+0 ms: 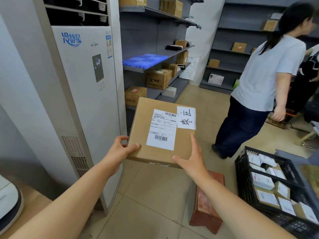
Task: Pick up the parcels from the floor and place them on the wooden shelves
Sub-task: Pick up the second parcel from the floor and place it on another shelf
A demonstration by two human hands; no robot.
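I hold a flat brown cardboard parcel (183, 144) with a white shipping label and a handwritten white note, out in front of me above the floor. My left hand (120, 150) grips its near left corner, thumb on top. My right hand (191, 159) presses on its near right side, fingers spread along the top and edge. Ahead stands a grey shelf unit (155, 56) with several boxes on its levels. Its lowest level lies just beyond the parcel.
A tall white air conditioner (86, 94) stands close on the left. A person in a grey shirt (264, 75) stands at right, before a second shelf unit (231, 49). A black crate (245, 171) of small parcels sits at lower right, a reddish box (207, 204) on the floor below my arm.
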